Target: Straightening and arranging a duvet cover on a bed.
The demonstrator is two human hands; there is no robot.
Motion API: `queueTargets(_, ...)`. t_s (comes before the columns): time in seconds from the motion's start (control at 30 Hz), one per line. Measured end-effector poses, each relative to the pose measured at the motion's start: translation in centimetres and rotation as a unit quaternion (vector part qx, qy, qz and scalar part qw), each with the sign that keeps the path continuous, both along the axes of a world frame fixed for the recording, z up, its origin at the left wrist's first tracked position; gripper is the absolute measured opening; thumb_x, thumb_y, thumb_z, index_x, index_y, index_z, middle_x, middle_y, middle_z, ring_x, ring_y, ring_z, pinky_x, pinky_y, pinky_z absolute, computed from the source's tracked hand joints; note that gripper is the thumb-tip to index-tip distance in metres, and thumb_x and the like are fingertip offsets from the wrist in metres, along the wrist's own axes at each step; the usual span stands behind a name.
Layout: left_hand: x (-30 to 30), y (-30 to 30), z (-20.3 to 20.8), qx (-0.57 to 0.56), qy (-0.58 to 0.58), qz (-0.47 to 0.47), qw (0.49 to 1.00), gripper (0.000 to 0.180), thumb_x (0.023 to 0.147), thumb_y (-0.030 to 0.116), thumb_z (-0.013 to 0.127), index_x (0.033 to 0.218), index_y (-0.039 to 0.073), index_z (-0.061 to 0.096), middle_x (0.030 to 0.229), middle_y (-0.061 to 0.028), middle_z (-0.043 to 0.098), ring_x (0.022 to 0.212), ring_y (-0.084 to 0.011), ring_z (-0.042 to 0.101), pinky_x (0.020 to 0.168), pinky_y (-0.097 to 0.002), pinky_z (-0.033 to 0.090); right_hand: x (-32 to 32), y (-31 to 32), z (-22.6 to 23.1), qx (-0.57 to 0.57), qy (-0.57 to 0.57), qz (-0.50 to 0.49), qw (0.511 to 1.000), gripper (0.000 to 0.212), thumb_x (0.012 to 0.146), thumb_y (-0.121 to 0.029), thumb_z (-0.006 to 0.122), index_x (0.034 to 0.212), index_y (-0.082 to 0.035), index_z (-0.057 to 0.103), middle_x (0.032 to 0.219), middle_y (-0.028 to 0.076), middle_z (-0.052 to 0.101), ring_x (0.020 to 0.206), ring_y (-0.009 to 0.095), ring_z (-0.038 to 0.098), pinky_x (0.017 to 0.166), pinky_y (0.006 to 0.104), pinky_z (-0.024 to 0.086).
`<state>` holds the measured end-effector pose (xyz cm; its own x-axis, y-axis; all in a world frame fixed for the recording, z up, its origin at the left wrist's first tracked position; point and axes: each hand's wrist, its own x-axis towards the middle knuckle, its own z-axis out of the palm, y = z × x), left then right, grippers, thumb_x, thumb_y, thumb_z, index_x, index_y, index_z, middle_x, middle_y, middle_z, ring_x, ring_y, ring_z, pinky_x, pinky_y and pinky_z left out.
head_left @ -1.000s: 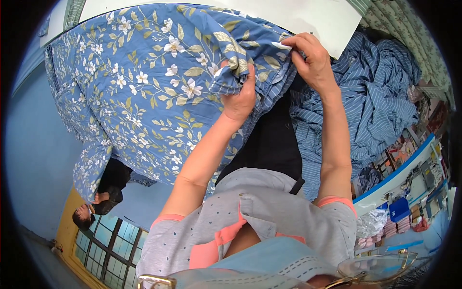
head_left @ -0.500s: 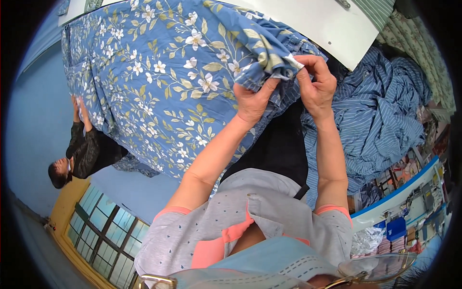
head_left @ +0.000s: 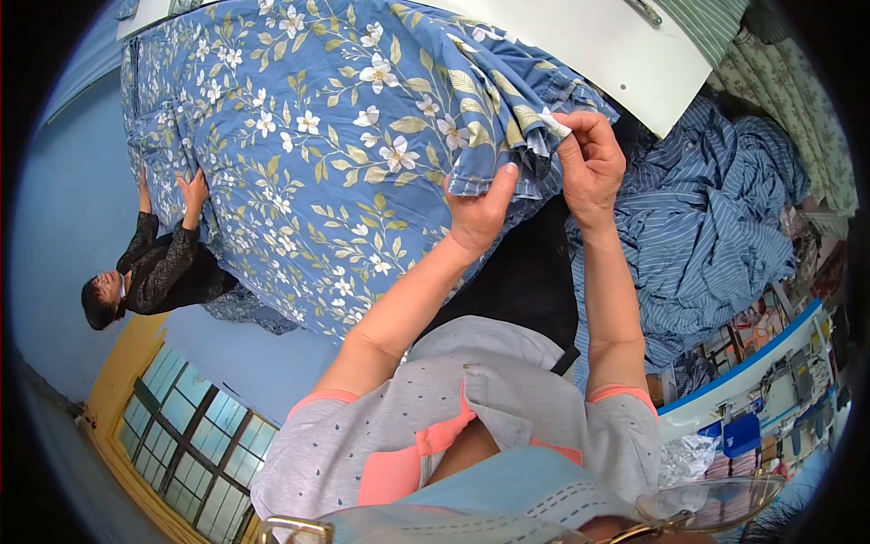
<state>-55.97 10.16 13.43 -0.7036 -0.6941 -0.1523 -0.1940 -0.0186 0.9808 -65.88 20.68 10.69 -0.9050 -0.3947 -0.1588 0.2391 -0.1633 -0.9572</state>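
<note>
A wide blue fabric (head_left: 299,172) printed with white flowers and olive leaves spreads across the table. At its near right corner, my left hand (head_left: 480,210) grips the raw edge, thumb on top and fingers hidden underneath. My right hand (head_left: 593,172) pinches the bunched corner between thumb and forefinger. A small white scrap (head_left: 554,124) shows at that pinch; I cannot tell whether it is a label or the cloth's pale reverse. Folds gather between my two hands, and frayed threads show along the edge.
A co-worker (head_left: 163,263) in a dark top touches the fabric's far left side with both hands. Blue striped cloth (head_left: 707,218) lies heaped to my right. A white tabletop (head_left: 634,68) shows beyond, with green striped cloth (head_left: 711,23) on its corner. Barred windows (head_left: 195,426) stand at lower left.
My left thumb has straightened and the edge under it lies flatter, apart from my right hand's pinch. The co-worker's hands have moved apart on the fabric.
</note>
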Motion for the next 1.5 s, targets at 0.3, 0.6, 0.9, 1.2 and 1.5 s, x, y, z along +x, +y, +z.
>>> queueTargets(0.3,0.5,0.2,-1.0,-0.059,-0.027,-0.094,0.994,0.017,0.090,0.010,0.068,0.105,0.003,0.065,0.102,-0.0087,0.067,0.092,-0.0224,0.064,0.081,-0.0342,0.050,0.1,-1.3,3.6,0.050,0.327,0.127,0.935,0.021,0.078,0.007,0.068,0.097,-0.002,0.068,0.095,0.013,0.071,0.083,0.027,0.069,0.075,0.0332,0.054)
queueTargets(0.6,2.6,-0.4,-4.5,-0.380,-0.163,-0.076,0.907,0.028,0.086,0.013,0.073,0.114,0.010,0.072,0.120,-0.0126,0.064,0.110,-0.0332,0.060,0.100,-0.0423,0.044,-8.0,-0.6,-3.7,0.288,0.332,0.144,0.887,0.041,0.074,0.006,0.059,0.113,-0.006,0.063,0.105,0.009,0.066,0.100,0.029,0.062,0.087,0.0372,0.051)
queueTargets(0.9,2.5,-0.9,-3.5,-0.211,-0.152,-0.030,0.965,0.032,0.083,0.012,0.075,0.115,0.009,0.071,0.117,-0.0127,0.065,0.108,-0.0315,0.060,0.096,-0.0395,0.045,-9.6,-0.2,-4.0,0.286,0.292,0.228,0.884,0.019,0.072,0.003,0.063,0.091,-0.001,0.060,0.082,0.011,0.060,0.076,0.023,0.062,0.071,0.0322,0.050)
queueTargets(1.2,-2.1,-0.5,2.1,-0.130,-0.042,-0.014,0.991,0.055,0.070,0.008,0.074,0.119,-0.002,0.052,0.107,-0.0181,0.061,0.102,-0.0362,0.061,0.089,-0.0432,0.048,-5.9,-1.4,3.8,0.178,0.229,0.128,0.949,0.013,0.074,0.007,0.065,0.083,0.000,0.059,0.079,0.005,0.058,0.071,0.012,0.058,0.064,0.0240,0.047)
queueTargets(1.5,-4.2,-3.0,2.4,-0.162,0.001,0.094,0.982,0.033,0.066,0.010,0.076,0.096,0.006,0.064,0.090,-0.0128,0.064,0.084,-0.0362,0.064,0.071,-0.0432,0.052,-0.8,-3.4,6.9,-0.017,-0.025,0.159,0.987,0.081,0.072,-0.013,0.083,0.139,0.005,0.041,0.135,0.012,0.050,0.125,0.024,0.050,0.105,0.0357,0.041)
